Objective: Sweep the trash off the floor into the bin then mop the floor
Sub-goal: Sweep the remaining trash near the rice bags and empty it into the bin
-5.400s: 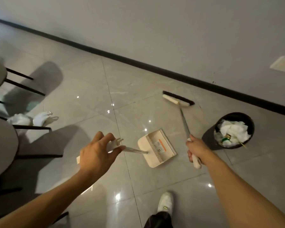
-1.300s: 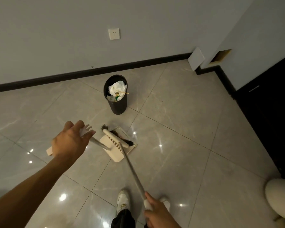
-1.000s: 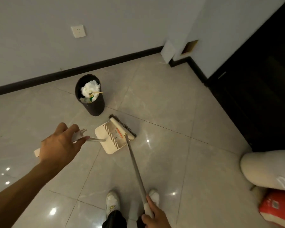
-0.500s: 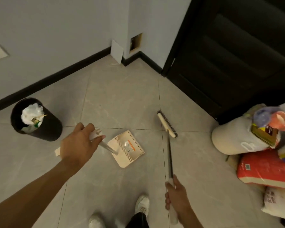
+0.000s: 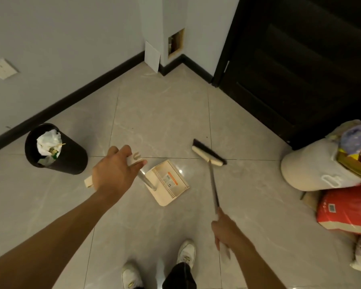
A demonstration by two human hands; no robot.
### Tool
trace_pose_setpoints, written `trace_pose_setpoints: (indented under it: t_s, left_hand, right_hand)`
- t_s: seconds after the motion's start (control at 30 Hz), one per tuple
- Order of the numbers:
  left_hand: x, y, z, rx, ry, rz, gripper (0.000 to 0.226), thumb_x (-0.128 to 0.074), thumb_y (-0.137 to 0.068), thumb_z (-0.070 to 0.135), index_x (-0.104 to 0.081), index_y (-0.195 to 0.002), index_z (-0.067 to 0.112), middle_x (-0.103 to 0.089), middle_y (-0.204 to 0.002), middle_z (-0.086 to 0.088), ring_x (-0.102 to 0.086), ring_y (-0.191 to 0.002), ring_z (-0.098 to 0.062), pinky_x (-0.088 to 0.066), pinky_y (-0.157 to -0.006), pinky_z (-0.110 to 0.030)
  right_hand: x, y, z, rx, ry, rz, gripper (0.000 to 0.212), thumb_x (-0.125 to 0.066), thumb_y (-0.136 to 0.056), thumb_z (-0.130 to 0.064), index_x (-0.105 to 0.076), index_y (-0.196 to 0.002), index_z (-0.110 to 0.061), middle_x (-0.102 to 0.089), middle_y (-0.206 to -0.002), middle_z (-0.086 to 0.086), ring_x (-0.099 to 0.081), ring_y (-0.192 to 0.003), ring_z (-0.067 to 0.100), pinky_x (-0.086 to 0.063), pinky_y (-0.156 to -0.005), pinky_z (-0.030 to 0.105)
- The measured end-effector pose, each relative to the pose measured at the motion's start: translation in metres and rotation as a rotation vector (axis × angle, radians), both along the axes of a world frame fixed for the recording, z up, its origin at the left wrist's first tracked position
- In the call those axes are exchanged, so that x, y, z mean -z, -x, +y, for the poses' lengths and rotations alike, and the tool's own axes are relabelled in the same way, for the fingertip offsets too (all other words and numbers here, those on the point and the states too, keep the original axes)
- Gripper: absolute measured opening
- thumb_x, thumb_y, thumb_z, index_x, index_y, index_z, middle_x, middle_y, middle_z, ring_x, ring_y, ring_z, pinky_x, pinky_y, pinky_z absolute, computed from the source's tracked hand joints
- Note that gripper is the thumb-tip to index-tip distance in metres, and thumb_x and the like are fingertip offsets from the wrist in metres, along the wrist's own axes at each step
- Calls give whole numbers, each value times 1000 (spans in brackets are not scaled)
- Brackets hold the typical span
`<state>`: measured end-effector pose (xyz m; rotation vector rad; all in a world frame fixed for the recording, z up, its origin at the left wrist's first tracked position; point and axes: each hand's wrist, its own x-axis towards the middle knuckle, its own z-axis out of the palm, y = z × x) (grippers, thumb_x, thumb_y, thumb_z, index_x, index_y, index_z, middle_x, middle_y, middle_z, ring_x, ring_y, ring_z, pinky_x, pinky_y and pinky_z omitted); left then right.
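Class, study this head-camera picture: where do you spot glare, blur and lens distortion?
Head view: dim, even light; a small glare spot on the floor beside the dustpan; the bags at the right edge look smeared; the door edge leans, wide-angle distortion.

A domestic interior is shown, a tiled corner of a home. A dark panelled door (image 5: 300, 69) is set in the right-hand wall. Left of the door, pale walls are edged with a black skirting board (image 5: 75, 97), and a white wall socket (image 5: 3, 68) is mounted far to the left. Glossy grey floor tiles (image 5: 161, 117) are laid in front of the door. Just left of it, a small wall recess (image 5: 176, 45) is seen, with a white cover (image 5: 152, 57) leaned beside it. Below the door, a white sack (image 5: 308, 170) and a red package (image 5: 350, 207) are piled. A small black bin (image 5: 71, 161) stuffed with tissues, a dustpan (image 5: 169, 182) and a broom (image 5: 208, 156) are seen in front of the door.
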<state>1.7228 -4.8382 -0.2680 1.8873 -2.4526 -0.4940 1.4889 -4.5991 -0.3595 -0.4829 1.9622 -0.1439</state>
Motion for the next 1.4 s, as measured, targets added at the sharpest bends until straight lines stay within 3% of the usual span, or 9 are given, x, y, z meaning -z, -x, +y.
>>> trace_pose_setpoints:
  t_s: [0.2, 0.3, 0.43, 0.7, 0.87, 1.03, 1.13, 1.27, 1.4]
  left_hand:
    - [-3, -2, 3, 25, 16, -5, 48, -50, -92, 68, -51, -114, 26, -57, -105, -1, -58, -75, -22, -52, -66, -35]
    - [-1, -9, 5, 72, 22, -8, 47, -46, -92, 70, -46, -112, 28, -52, -102, 0, -57, -72, -21, -48, -63, -35]
    - [-4, -16, 7, 140, -11, 1, 45, -50, -91, 69, -46, -108, 28, -50, -99, 1, -57, -70, -20, -43, -59, -30]
    - [-6, -33, 22, 579, 186, -69, 43, -69, -80, 62, -62, -94, 21, -49, -82, 3, -44, -45, -13, -35, -48, -19]
    - [-13, -34, 28, 686, 172, -83, 42, -81, -73, 56, -66, -89, 20, -53, -79, 4, -38, -44, -8, -22, -50, -11]
    - [-4, -19, 44, 630, 135, -40, 42, -73, -77, 64, -61, -88, 25, -48, -80, 6, -44, -45, -14, -40, -45, -21]
    - [3, -1, 58, 607, 113, -24, 40, -76, -76, 62, -60, -85, 27, -48, -80, 7, -43, -46, -12, -30, -46, -18]
    - [5, 34, 75, 649, 117, -8, 40, -76, -76, 64, -60, -84, 28, -46, -80, 9, -38, -46, -12, -24, -45, -17]
    - [1, 67, 82, 673, 116, 16, 40, -75, -77, 65, -62, -85, 28, -44, -79, 10, -38, -46, -12, -30, -44, -18]
  right_hand:
    - [-43, -56, 79, 93, -53, -255, 76, -50, -87, -23, -28, -158, -39, -64, -131, 8, -64, -77, 15, -50, -65, 24]
    - [-59, -62, 112, 406, 67, -391, 60, -62, -91, -4, -52, -145, -29, -73, -91, 9, -60, -51, 16, -46, -55, 24]
    - [-69, -79, 144, 645, 124, -340, 49, -62, -95, 0, -61, -138, -24, -60, -57, 14, -48, -43, 19, -39, -47, 22]
    - [-64, -87, 179, 1075, 151, -195, 55, -56, -104, -16, -40, -154, -30, -43, -54, 11, -38, -33, 16, -33, -36, 19]
    - [-60, -74, 204, 1075, 156, -266, 60, -58, -100, -1, -37, -152, -21, -38, -45, 7, -36, -32, 17, -36, -36, 21]
    - [-57, -104, 186, 961, 60, -395, 73, -52, -97, 7, -23, -158, -22, -43, -48, 9, -40, -35, 17, -37, -36, 22]
    - [-59, -126, 162, 943, 40, -478, 82, -51, -96, 7, -15, -162, -27, -47, -48, 9, -42, -35, 16, -35, -35, 20]
    - [-69, -137, 148, 1129, 154, -618, 70, -51, -98, 4, -35, -154, -33, -43, -54, 9, -35, -33, 14, -28, -34, 15]
    - [-77, -146, 148, 1325, 316, -608, 41, -52, -101, 3, -58, -140, -7, -47, -63, 15, -40, -34, 17, -31, -34, 18]
